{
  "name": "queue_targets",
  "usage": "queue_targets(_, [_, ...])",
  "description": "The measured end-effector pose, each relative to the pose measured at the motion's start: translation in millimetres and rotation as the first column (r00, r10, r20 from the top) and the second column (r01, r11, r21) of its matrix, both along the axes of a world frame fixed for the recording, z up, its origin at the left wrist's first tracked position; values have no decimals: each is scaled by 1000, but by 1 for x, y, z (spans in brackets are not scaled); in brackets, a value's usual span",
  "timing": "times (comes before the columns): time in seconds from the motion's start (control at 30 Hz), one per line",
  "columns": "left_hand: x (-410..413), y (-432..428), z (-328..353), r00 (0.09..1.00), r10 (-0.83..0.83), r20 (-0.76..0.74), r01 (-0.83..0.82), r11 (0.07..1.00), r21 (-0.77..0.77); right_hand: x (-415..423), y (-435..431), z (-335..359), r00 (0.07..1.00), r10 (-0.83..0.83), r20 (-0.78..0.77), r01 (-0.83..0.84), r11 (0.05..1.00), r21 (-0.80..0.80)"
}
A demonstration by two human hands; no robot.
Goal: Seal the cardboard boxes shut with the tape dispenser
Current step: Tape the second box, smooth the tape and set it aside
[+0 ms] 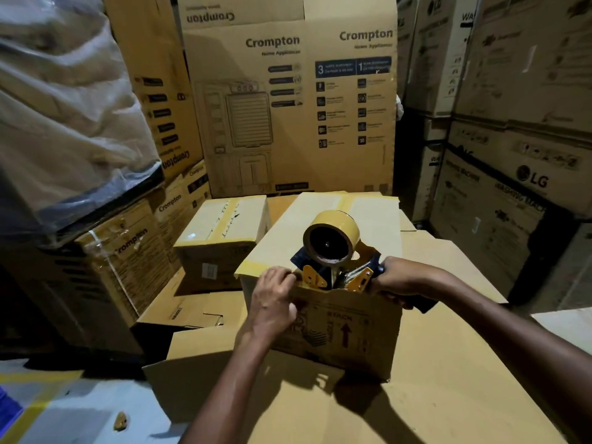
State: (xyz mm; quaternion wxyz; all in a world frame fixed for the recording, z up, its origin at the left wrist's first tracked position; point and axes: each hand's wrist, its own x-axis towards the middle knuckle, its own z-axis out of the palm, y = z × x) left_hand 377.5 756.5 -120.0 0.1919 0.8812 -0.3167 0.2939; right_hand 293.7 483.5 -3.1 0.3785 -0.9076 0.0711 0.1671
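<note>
A brown cardboard box (333, 225) stands on a large flat sheet of cardboard in front of me, its top flaps closed and yellow tape along its edges. A tape dispenser (333, 248) with a yellow tape roll and yellow-and-blue frame sits at the box's near top edge. My right hand (400, 280) grips its dark handle. My left hand (275, 293) lies against the box's near face just left of the dispenser, fingers curled at the top edge; whether they pinch the tape end is unclear.
A second taped box (221, 238) sits behind to the left. Tall Crompton cartons (288, 91) wall the back, LG cartons (512, 155) the right, a plastic-wrapped stack (64, 107) the left. The flat cardboard sheet (320, 405) spreads beneath; painted floor (64, 411) shows lower left.
</note>
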Motion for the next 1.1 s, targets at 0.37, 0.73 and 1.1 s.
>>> queue_targets(0.37, [-7, -6, -1, 984, 127, -123, -142, 983, -115, -22, -31, -6, 997, 39, 60, -41, 999, 32])
queue_targets(0.73, [-15, -22, -8, 979, 171, -109, -178, 982, -58, -95, -107, -28, 991, -120, 53, 114, 987, 114])
queue_targets(1.1, [-50, -104, 7, 998, -65, -13, 65, 995, 74, -96, -103, -41, 985, -118, 127, 101, 987, 127])
